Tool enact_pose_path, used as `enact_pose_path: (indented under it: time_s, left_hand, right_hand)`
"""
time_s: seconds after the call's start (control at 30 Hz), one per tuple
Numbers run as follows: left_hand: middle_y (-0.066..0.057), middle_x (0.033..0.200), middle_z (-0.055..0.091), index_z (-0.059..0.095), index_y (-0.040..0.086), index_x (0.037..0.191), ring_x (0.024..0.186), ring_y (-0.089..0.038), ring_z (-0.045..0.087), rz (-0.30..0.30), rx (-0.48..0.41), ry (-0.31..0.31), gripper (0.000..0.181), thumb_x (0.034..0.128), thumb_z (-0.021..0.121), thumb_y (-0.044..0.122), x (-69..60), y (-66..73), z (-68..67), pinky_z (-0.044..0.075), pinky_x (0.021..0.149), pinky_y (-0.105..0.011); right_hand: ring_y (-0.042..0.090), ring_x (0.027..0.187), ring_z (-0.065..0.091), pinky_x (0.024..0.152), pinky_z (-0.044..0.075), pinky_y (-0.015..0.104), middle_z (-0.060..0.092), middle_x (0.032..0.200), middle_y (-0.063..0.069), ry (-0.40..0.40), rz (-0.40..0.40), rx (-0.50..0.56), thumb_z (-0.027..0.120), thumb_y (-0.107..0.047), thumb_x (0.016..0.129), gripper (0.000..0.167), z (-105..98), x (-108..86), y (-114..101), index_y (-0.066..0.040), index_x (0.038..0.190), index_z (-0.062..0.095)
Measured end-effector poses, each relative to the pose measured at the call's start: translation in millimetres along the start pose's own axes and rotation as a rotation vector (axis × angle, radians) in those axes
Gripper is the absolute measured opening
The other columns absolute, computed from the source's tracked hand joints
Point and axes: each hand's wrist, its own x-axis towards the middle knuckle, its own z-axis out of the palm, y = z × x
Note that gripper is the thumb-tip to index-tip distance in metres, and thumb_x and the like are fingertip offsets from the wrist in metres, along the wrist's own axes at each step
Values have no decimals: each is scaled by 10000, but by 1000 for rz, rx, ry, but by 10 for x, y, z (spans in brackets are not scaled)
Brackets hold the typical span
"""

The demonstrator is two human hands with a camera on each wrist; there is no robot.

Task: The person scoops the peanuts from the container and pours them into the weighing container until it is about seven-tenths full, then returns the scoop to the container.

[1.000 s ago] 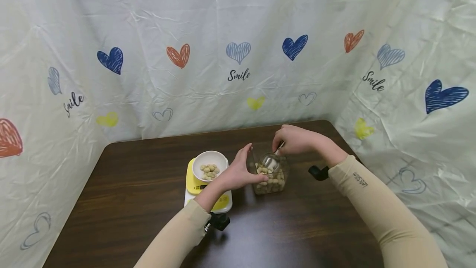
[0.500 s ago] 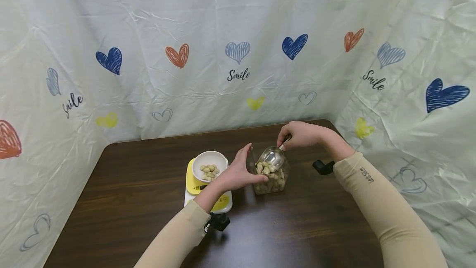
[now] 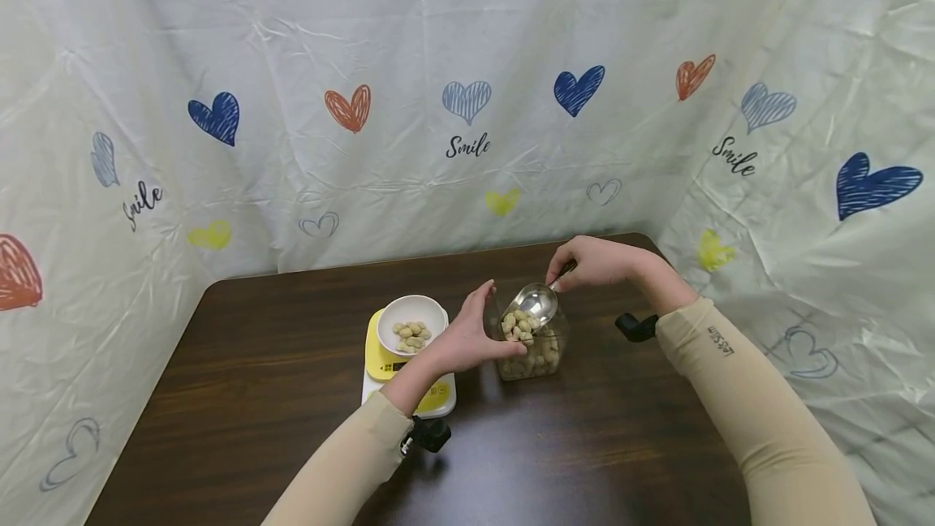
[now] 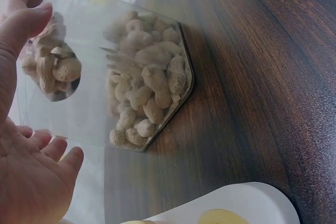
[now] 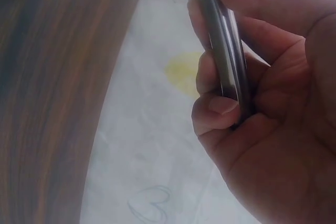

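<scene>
The left hand (image 3: 467, 339) grips the near left side of a clear container (image 3: 532, 368), its thumb across the near wall. Peanuts (image 4: 144, 87) lie in the lower part of that container. The right hand (image 3: 595, 262) holds a metal scoop (image 3: 539, 301) by its handle (image 5: 223, 40), fingers curled round it. Peanuts fill the scoop's bowl, which is tilted inside the container's mouth. In the left wrist view, peanuts in the scoop (image 4: 52, 72) show through the clear wall, above the others.
Left of the container, a white bowl (image 3: 394, 316) with several peanuts stands on a yellow and white scale (image 3: 438, 404), partly hidden by the left hand and forearm. The brown table (image 3: 292, 396) ends at a white curtain (image 3: 394, 209) printed with hearts.
The right hand has moved up and slightly right, raising the scoop from among the peanuts; its bowl now shows a load of them. The left hand has stayed in place.
</scene>
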Motion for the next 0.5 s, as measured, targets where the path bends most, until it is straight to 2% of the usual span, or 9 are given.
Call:
enact_pose_path:
  time_s: [0.13, 0.33, 0.5]
  left_hand:
    - [-83, 1642, 240, 88, 170, 1654, 1491, -209, 261, 6, 3, 5, 1240, 760, 868, 530, 12, -9, 4, 309, 1157, -447]
    - [-82, 1645, 236, 92, 166, 1654, 1493, -210, 256, 2, 0, 6, 1242, 757, 875, 520, 13, -13, 12, 302, 1162, -446]
    - [-84, 1642, 242, 97, 164, 1653, 1490, -208, 262, 2, 0, 9, 1247, 750, 877, 525, 18, -16, 11, 306, 1159, -444]
  right_hand:
    - [204, 953, 622, 813, 510, 391, 687, 1085, 16, -9, -5, 20, 730, -170, 949, 133, -22, 4, 1, -148, 1076, 764]
    - [204, 949, 634, 844, 517, 393, 697, 1067, 30, -64, 26, 55, 729, -163, 946, 134, -41, 20, -7, -130, 1072, 761]
    - [204, 934, 634, 866, 517, 434, 702, 1044, 35, -95, 31, 63, 730, -162, 944, 139, -61, 41, -24, -117, 1071, 762]
